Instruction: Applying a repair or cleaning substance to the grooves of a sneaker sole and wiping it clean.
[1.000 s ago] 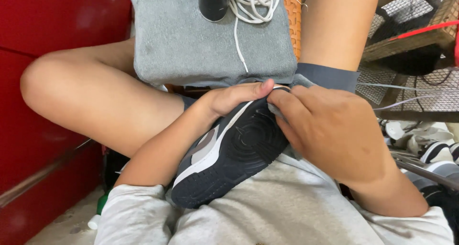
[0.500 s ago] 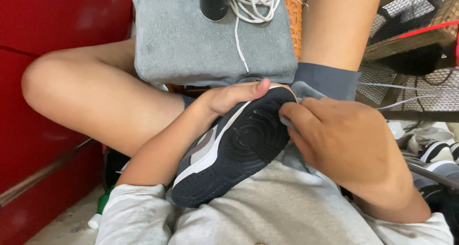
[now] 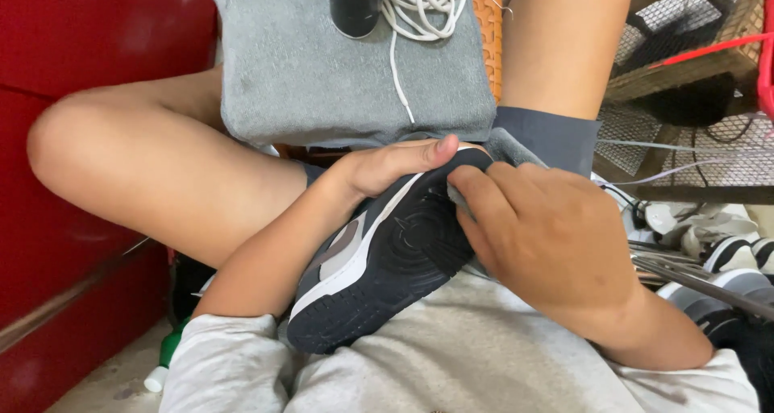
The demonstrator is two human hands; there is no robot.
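From the head camera, a shoe [image 3: 379, 260] lies sole up on the person's lap, toe pointing away. The left hand [image 3: 387, 165] curls around the shoe's toe end, thumb laid along the edge, gripping it. The right hand [image 3: 548, 236] presses a grey cloth [image 3: 506, 147] against the sole near the toe, fingers [image 3: 476, 189] bent over the cloth and closed on it. Beyond the shoe a grey towel [image 3: 339, 83] covers a stool, with a dark can [image 3: 355, 6] and white laces [image 3: 427, 6] on it. Right of the shoe, more sneakers [image 3: 726, 260] lie.
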